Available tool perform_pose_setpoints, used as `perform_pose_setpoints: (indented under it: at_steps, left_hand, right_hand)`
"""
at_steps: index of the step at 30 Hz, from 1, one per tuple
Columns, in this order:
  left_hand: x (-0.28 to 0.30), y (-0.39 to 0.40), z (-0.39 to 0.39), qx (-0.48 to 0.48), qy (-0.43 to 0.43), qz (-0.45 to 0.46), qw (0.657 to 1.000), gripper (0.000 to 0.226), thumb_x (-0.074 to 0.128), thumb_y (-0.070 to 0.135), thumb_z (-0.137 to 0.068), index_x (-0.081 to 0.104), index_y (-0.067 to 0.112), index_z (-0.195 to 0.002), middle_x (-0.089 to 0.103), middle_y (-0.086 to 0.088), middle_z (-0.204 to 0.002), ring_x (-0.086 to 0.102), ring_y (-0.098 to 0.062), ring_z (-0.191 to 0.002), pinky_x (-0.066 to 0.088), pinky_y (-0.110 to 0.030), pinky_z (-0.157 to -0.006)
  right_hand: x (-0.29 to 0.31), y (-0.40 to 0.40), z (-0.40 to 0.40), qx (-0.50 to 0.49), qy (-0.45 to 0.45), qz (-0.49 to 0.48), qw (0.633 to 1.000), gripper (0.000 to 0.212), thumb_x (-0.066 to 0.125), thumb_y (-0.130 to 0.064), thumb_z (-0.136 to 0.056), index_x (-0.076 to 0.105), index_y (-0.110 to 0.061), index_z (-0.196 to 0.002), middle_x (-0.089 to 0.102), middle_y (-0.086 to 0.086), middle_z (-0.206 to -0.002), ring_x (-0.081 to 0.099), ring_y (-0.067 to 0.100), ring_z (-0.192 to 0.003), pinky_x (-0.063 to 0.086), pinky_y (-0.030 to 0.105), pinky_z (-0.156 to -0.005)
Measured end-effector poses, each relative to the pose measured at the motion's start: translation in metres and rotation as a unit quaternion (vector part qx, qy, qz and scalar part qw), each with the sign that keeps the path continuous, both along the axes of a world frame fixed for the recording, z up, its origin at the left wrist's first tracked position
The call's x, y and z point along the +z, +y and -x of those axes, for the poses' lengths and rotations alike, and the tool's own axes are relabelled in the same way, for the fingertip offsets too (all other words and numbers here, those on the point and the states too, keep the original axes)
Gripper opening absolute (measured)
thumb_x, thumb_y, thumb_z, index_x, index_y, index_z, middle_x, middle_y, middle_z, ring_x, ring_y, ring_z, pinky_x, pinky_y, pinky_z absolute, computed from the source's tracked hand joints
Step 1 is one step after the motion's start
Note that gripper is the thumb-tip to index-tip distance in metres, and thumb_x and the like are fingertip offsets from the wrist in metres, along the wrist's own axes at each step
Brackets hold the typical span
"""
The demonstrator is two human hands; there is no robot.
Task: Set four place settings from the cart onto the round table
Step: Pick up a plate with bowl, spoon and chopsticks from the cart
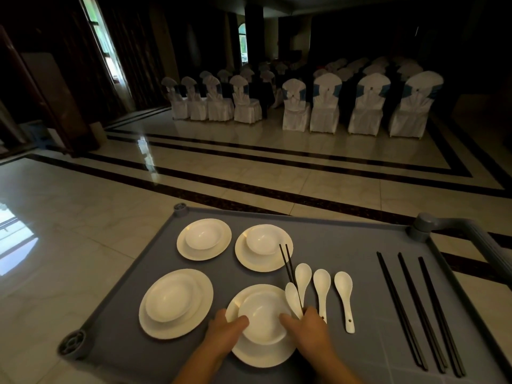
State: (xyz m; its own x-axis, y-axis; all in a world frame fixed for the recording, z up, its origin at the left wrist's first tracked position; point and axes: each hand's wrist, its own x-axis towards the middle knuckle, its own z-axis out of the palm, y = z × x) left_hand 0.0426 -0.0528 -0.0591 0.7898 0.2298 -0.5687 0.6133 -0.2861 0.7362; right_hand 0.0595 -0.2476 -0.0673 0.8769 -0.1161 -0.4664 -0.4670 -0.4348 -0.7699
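On the grey cart top (360,245) lie several white plates, each with a white bowl on it. Both my hands hold the nearest plate (257,356) and its bowl (263,317). My left hand (224,333) grips its left rim with the thumb on the bowl. My right hand (307,328) grips the right rim and also holds a white spoon (293,296) and a pair of black chopsticks (288,261). Three more spoons (322,286) and three pairs of chopsticks (421,309) lie to the right. No round table shows.
The other plates with bowls sit at the far left (203,239), far middle (263,247) and near left (176,303). The cart's handle post (424,227) rises at the far right corner. Beyond is a glossy tiled floor (194,151) and rows of white-covered chairs (324,106).
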Motion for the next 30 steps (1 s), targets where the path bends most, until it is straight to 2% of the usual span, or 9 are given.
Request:
perform_pose_setpoints:
  at_steps: [5, 7, 10, 14, 17, 20, 24, 27, 30]
  left_hand:
    - [0.000, -0.012, 0.007, 0.081, -0.090, 0.022, 0.992, 0.058, 0.068, 0.017, -0.082, 0.044, 0.014, -0.135, 0.051, -0.010, -0.128, 0.053, -0.027, -0.112, 0.047, -0.037, -0.088]
    - [0.001, -0.018, 0.010, 0.117, -0.154, 0.041, 0.980, 0.052, 0.068, 0.007, -0.081, 0.048, 0.016, -0.128, 0.054, -0.009, -0.123, 0.056, -0.025, -0.107, 0.046, -0.034, -0.082]
    - [0.006, -0.024, 0.011, 0.152, -0.189, 0.102, 0.965, 0.050, 0.065, 0.000, -0.082, 0.048, 0.022, -0.123, 0.059, -0.002, -0.114, 0.059, -0.019, -0.102, 0.048, -0.034, -0.078]
    - [0.011, -0.022, 0.012, 0.175, -0.185, 0.130, 0.958, 0.051, 0.066, 0.003, -0.082, 0.046, 0.025, -0.124, 0.060, -0.001, -0.112, 0.059, -0.019, -0.099, 0.049, -0.031, -0.070]
    - [0.011, -0.018, 0.017, 0.195, -0.175, 0.127, 0.957, 0.053, 0.068, 0.008, -0.083, 0.046, 0.026, -0.127, 0.059, 0.002, -0.111, 0.058, -0.016, -0.097, 0.047, -0.028, -0.065]
    - [0.012, -0.012, 0.027, 0.212, -0.173, 0.123, 0.954, 0.060, 0.068, 0.010, -0.083, 0.043, 0.024, -0.136, 0.058, -0.001, -0.117, 0.057, -0.018, -0.099, 0.047, -0.029, -0.066]
    - [0.021, 0.007, 0.055, 0.240, -0.211, 0.120, 0.940, 0.053, 0.067, 0.005, -0.083, 0.049, 0.024, -0.130, 0.061, 0.000, -0.117, 0.059, -0.016, -0.101, 0.049, -0.028, -0.069]
    - [0.034, 0.032, 0.090, 0.289, -0.230, 0.112, 0.922, 0.046, 0.066, 0.003, -0.084, 0.054, 0.024, -0.122, 0.063, 0.002, -0.111, 0.061, -0.017, -0.098, 0.053, -0.033, -0.071]
    - [0.052, 0.064, 0.140, 0.345, -0.238, 0.098, 0.903, 0.056, 0.071, 0.016, -0.075, 0.050, 0.016, -0.127, 0.062, -0.005, -0.115, 0.062, -0.024, -0.101, 0.054, -0.038, -0.077]
  right_hand:
    - [0.000, -0.002, 0.006, 0.009, -0.015, -0.065, 0.998, 0.044, 0.070, -0.037, -0.082, 0.058, -0.014, -0.118, 0.063, -0.007, -0.096, 0.061, 0.012, -0.089, 0.049, 0.027, -0.073]
    - [0.004, -0.003, 0.005, 0.013, -0.013, -0.080, 0.997, 0.043, 0.069, -0.038, -0.081, 0.059, -0.017, -0.117, 0.065, -0.004, -0.100, 0.063, 0.014, -0.092, 0.052, 0.030, -0.077]
    - [0.013, -0.006, 0.003, 0.010, -0.021, -0.087, 0.996, 0.044, 0.068, -0.043, -0.080, 0.055, -0.021, -0.116, 0.064, -0.003, -0.105, 0.062, 0.016, -0.095, 0.054, 0.035, -0.082]
    - [0.022, -0.008, 0.003, 0.018, -0.045, -0.087, 0.995, 0.038, 0.067, -0.042, -0.080, 0.058, -0.023, -0.111, 0.065, -0.007, -0.097, 0.062, 0.011, -0.087, 0.050, 0.027, -0.066]
    - [0.026, -0.004, 0.005, 0.035, -0.039, -0.084, 0.995, 0.038, 0.068, -0.043, -0.079, 0.055, -0.024, -0.110, 0.063, -0.006, -0.097, 0.061, 0.011, -0.085, 0.048, 0.024, -0.061]
    - [0.030, 0.006, 0.008, 0.051, -0.022, -0.081, 0.995, 0.043, 0.068, -0.043, -0.077, 0.055, -0.020, -0.112, 0.064, -0.001, -0.100, 0.062, 0.016, -0.088, 0.051, 0.028, -0.065]
    - [0.034, 0.031, 0.017, 0.090, -0.020, -0.085, 0.992, 0.046, 0.070, -0.040, -0.077, 0.058, -0.016, -0.114, 0.064, 0.001, -0.102, 0.063, 0.017, -0.089, 0.053, 0.032, -0.070]
    - [0.040, 0.066, 0.031, 0.138, -0.026, -0.087, 0.986, 0.045, 0.072, -0.036, -0.077, 0.060, -0.011, -0.113, 0.065, 0.002, -0.099, 0.063, 0.016, -0.084, 0.049, 0.028, -0.059]
    - [0.050, 0.109, 0.059, 0.196, -0.036, -0.115, 0.973, 0.040, 0.073, -0.026, -0.080, 0.064, -0.005, -0.113, 0.068, 0.003, -0.095, 0.065, 0.014, -0.081, 0.048, 0.028, -0.056]
